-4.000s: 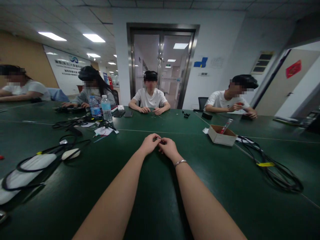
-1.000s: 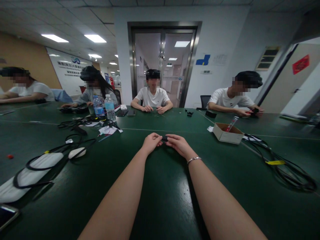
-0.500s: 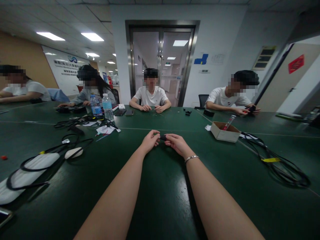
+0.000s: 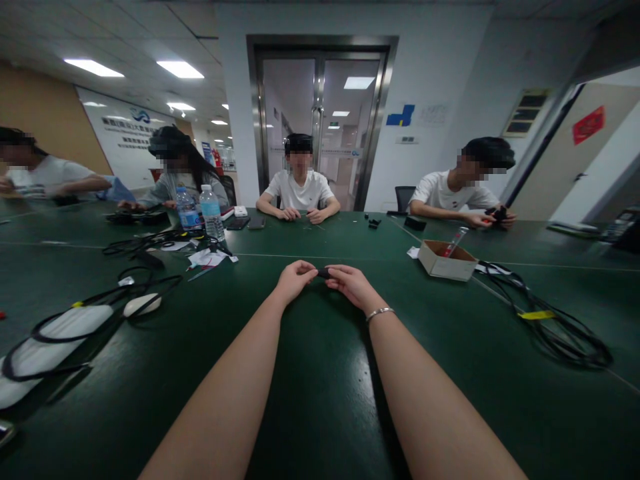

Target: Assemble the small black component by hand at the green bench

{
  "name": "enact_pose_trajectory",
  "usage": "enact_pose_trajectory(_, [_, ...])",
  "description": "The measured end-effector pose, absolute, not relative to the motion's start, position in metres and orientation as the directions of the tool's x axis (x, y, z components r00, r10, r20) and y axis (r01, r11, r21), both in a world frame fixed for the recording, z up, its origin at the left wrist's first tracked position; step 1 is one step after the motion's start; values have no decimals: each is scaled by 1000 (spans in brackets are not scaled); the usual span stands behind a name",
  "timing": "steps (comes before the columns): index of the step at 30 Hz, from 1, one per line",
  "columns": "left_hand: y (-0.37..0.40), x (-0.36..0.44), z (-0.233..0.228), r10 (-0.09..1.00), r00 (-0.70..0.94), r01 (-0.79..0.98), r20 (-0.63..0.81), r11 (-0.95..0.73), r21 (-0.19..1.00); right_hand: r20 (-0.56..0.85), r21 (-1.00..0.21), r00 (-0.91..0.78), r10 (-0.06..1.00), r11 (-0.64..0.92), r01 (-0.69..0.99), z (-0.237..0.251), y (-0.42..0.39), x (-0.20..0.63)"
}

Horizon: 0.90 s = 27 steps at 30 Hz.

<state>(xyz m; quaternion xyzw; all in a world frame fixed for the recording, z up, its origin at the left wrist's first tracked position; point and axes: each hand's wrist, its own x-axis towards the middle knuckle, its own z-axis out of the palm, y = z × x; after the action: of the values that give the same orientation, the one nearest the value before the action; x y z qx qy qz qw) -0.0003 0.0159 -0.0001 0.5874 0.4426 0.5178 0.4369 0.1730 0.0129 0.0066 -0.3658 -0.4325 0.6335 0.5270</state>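
A small black piece [image 4: 323, 273] spans the gap between my two hands, low over the green table [image 4: 320, 373]; its exact kind is too small to make out. My left hand [image 4: 296, 280] pinches its left end between thumb and fingertips. On the other end, my right hand [image 4: 350, 283] is closed with thumb and fingers together. A silver bracelet [image 4: 380, 313] circles my right wrist. Part of the black piece is hidden by my fingers.
An open cardboard box [image 4: 447, 263] with a red-and-clear tube stands at right, beside a coiled black cable [image 4: 555, 327]. At left are water bottles [image 4: 213, 213], more cables and a white mouse [image 4: 143, 305]. A person [image 4: 299, 193] sits opposite; others sit either side.
The whole view has shifted slightly, moving the scene a little leftward and up. My hands still hold the black piece, turned a little. The person at far left has raised an arm.
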Motion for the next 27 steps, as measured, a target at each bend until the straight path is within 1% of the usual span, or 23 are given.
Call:
enact_pose_trajectory(4, [17, -1, -1, 982, 79, -50, 171, -168, 985, -5, -930, -178, 984, -70, -361, 6, 14, 173])
enact_pose_trajectory(9, [19, -2, -3, 985, 83, -82, 154, -147, 986, -7, -932, -178, 984, -71, -356, 4, 16, 174])
enact_pose_trajectory(19, [20, -3, -4, 980, 112, -21, 163, -162, 987, -2, -940, -191, 982, -67, -336, 3, 15, 174])
enact_pose_trajectory(27, [26, -6, -8, 984, 114, 80, 140, -149, 986, 26, -945, -226, 974, -50, -324, 3, 15, 176])
